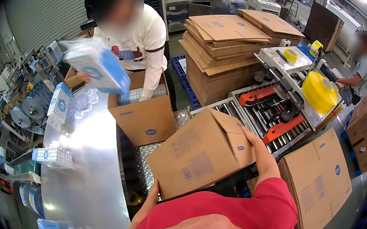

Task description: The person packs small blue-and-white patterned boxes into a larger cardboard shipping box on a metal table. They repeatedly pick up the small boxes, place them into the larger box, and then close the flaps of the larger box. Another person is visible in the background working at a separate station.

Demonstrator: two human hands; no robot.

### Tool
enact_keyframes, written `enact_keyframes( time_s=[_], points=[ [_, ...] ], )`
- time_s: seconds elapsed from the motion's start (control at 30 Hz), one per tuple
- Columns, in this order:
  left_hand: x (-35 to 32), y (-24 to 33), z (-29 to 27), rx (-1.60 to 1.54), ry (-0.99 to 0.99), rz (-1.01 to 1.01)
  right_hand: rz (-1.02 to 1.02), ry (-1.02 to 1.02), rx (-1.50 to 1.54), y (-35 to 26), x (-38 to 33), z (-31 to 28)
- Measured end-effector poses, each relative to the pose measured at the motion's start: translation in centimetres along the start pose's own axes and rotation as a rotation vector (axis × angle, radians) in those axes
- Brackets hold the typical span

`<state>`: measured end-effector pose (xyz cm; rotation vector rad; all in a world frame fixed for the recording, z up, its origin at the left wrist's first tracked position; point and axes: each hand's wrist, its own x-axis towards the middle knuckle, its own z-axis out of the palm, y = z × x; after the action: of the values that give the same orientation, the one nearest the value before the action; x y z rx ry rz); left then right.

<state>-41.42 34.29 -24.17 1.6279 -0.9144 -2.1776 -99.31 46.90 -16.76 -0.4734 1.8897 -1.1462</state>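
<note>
A brown cardboard box [191,159] is tilted in front of me, held between both my hands. My left hand [153,195] presses against its near lower left corner. At the upper right, my right hand [250,137] grips the edge by the flaps [229,122], which look folded over. Just beyond the box stands an open carton [148,121] with blue and white packs inside. A co-worker [146,31] in a white top reaches one hand into that carton and holds up a blue and white pack [99,66], blurred by motion, with the other.
A shiny metal table [86,185] on the left bears several small packs. Right of my box is a roller conveyor [228,109] with a taping machine and yellow tape roll [320,93]. Flat cartons are stacked [217,72] behind and lean [317,187] at my right. Another person [361,64] is far right.
</note>
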Motion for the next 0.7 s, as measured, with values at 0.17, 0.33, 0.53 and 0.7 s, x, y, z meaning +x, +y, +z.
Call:
enact_keyframes(
  time_s=[0.17,0.33,0.53,0.7],
  points=[
    [-16.7,13.7,4.0,-0.094,-0.283,0.588,0.216,-0.469,0.733,-1.4,-7.0,4.8],
    [-25.0,21.4,14.9,0.176,-0.371,0.582,0.017,-0.598,0.205,-4.8,-9.3,11.4],
    [-18.5,17.6,22.4,0.388,-0.665,0.391,-0.715,-0.360,-0.350,-12.7,-16.9,16.6],
    [-15.4,22.5,7.1,1.989,0.397,1.008,-0.532,-0.143,-0.691,-12.9,-15.0,12.6]
  ],
)
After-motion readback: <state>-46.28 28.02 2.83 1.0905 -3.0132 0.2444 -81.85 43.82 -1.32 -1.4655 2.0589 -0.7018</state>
